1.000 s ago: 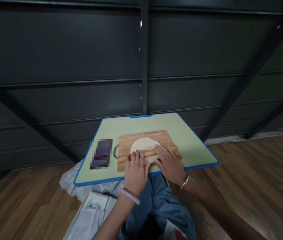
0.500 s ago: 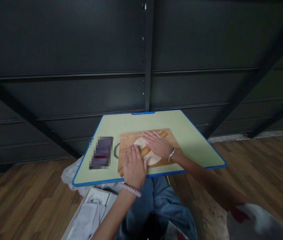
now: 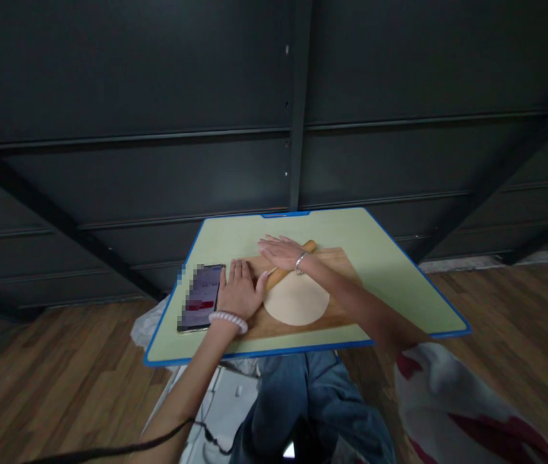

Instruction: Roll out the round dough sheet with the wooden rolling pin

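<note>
A round, flat sheet of dough (image 3: 297, 301) lies on a wooden cutting board (image 3: 345, 274). A wooden rolling pin (image 3: 278, 277) lies slantwise along the dough's far left side. My left hand (image 3: 241, 291) is laid out flat with fingers stretched, its thumb at the pin's near end. Toward the far end, my right hand (image 3: 281, 251) rests flat across the pin, fingers straight and palm down. The pin's middle is partly hidden under the right hand. Neither hand's fingers wrap round it.
The board stands on a pale green folding table (image 3: 375, 290) with a blue edge. A phone (image 3: 201, 299), partly pixelated, lies just left of my left hand. Dark wall panels (image 3: 206, 174) rise behind the table. A black cable (image 3: 167, 433) crosses my left forearm.
The rolling pin and both hands have moved left and away, off the middle of the dough, so more of the dough shows. The camera view has shifted slightly.
</note>
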`<action>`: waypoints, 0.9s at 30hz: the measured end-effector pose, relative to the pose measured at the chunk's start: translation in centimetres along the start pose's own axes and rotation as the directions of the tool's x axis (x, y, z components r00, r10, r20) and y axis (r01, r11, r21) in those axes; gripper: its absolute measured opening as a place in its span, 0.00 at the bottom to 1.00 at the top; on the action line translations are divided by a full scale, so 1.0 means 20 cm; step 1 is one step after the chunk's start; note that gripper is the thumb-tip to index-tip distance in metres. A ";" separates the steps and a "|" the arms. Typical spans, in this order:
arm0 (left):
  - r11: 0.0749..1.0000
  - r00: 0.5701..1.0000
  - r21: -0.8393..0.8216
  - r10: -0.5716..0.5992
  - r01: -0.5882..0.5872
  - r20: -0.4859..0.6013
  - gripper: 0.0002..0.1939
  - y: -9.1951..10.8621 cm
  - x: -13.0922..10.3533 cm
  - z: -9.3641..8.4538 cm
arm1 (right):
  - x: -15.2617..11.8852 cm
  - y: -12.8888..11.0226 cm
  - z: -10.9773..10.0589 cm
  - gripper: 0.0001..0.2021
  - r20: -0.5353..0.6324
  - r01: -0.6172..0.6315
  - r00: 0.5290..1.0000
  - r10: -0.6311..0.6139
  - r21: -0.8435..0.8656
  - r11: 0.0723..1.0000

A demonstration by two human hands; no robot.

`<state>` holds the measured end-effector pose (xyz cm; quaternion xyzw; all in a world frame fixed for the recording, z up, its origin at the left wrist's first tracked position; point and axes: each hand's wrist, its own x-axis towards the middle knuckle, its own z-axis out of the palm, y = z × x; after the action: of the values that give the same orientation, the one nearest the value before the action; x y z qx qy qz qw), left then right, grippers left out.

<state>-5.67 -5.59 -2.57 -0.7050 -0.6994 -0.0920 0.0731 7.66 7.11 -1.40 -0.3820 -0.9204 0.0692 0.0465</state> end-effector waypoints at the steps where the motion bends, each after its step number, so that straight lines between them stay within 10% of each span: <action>1: 1.000 1.000 -0.003 -0.012 0.012 0.013 0.38 -0.01 0.02 0.01 | 0.03 0.00 0.00 0.24 -0.010 -0.003 1.000 0.003 0.007 1.000; 12: 0.987 0.972 -0.116 -0.085 0.113 0.219 0.41 -0.01 0.03 -0.01 | -0.01 -0.02 -0.01 0.18 -0.124 -0.031 0.992 0.031 -0.003 1.000; 27: 0.986 0.979 -0.049 0.154 -0.162 -0.135 0.29 0.30 -0.33 -0.07 | -0.75 -0.10 0.03 0.21 -0.338 -0.156 0.932 0.134 -0.038 0.987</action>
<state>0.24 -12.41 -2.68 -0.7528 -0.6317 -0.1527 0.1048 16.86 -4.99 -2.07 -0.4565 -0.8701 -0.0230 0.1844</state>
